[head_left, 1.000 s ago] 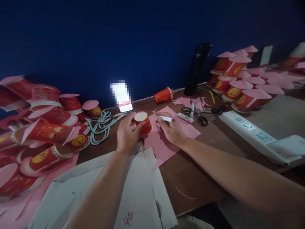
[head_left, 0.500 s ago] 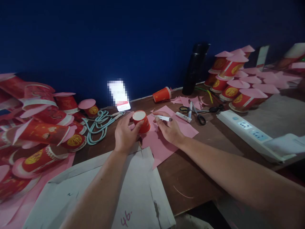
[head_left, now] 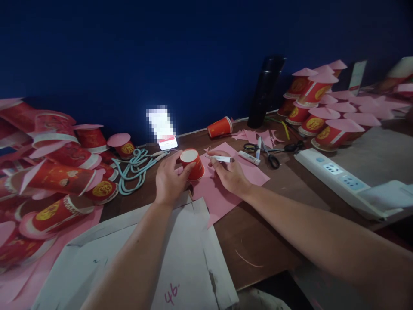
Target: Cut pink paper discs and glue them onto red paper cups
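Upside down on a pink paper sheet [head_left: 226, 200] stands a red paper cup [head_left: 197, 170], its pale base facing up. My left hand [head_left: 171, 178] is closed around the cup's left side, thumb across the front. Just right of the cup, my right hand [head_left: 232, 174] grips a white marker pen [head_left: 222, 159] that lies sideways between thumb and fingers, its tip toward the cup. Near the right hand lie a glue stick [head_left: 249, 158] and scissors [head_left: 269, 157] with black handles. Another red cup [head_left: 220, 127] rests on its side behind.
Red cups with pink paper tops pile up at the left [head_left: 61, 174] and stand stacked at the right [head_left: 322, 112]. A lit phone [head_left: 167, 143], a coiled pale-blue cable [head_left: 130, 176], a black flask [head_left: 264, 92], a power strip [head_left: 335, 178] and a white board [head_left: 180, 258] surround the hands.
Both hands hold the same things in the same places. The view has shifted very slightly.
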`<state>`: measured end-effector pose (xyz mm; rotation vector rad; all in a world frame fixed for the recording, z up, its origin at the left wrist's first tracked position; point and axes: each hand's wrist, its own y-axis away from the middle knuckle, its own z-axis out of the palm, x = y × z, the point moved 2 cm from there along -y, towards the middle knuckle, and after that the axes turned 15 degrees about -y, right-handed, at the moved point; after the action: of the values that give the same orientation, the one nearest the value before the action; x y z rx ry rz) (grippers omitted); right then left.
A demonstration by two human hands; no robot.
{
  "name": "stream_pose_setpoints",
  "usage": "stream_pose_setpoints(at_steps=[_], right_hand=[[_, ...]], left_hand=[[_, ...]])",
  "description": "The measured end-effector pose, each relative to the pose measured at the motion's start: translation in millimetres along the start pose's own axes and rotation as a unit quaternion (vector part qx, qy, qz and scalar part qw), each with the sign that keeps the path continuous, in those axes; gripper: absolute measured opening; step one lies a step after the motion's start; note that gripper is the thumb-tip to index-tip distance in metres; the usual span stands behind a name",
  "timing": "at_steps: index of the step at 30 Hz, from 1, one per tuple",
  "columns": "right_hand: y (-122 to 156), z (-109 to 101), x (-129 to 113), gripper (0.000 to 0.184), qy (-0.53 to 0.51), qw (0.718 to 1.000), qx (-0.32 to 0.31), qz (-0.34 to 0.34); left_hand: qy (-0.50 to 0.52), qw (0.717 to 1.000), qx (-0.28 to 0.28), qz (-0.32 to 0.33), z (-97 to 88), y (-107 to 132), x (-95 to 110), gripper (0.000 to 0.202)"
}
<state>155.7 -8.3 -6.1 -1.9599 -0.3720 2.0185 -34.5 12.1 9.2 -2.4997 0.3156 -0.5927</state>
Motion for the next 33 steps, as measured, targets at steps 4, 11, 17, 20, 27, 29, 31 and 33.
stream_pose_setpoints(at_steps=[4, 11, 17, 20, 27, 29, 31, 33], right_hand=[[1.7, 0.0, -3.5, 0.029, 0.035, 0.999, 0.003, -0.005], [11.8, 11.3, -8.1, 0.022, 0.042, 0.995, -0.092, -0.025], [12.8, 25.3, -6.0, 0.020, 0.065, 0.976, -0.175, -0.113], [13.3, 30.2, -1.6, 0.021, 0.142, 0.961, -0.221, -0.090], [12.6, 36.8, -3.0, 0.028, 0.283, 0.926, -0.245, -0.057], [12.1, 38.0, -4.3, 0.029, 0.295, 0.920, -0.251, -0.054], [11.9, 38.5, -5.0, 0.029, 0.303, 0.917, -0.254, -0.053], [11.9, 38.5, -5.1, 0.029, 0.309, 0.914, -0.259, -0.053]], left_hand=[[0.006, 1.000, -0.001, -0.001, -0.3, 0.8, 0.3, 0.048], [0.008, 1.000, -0.004, -0.001, 0.9, -0.8, -2.8, 0.051], [0.002, 1.000, 0.003, 0.011, 0.8, -1.2, -3.5, 0.049], [-0.001, 1.000, 0.005, 0.013, 0.8, -1.4, -3.7, 0.049], [0.012, 1.000, 0.004, 0.007, 0.1, -1.6, -2.7, 0.047], [0.010, 1.000, 0.007, 0.007, -0.9, -1.3, -1.9, 0.046], [0.006, 1.000, 0.010, 0.007, -1.7, -1.1, -1.4, 0.045], [0.005, 1.000, 0.009, 0.007, -2.0, -1.0, -1.3, 0.045]])
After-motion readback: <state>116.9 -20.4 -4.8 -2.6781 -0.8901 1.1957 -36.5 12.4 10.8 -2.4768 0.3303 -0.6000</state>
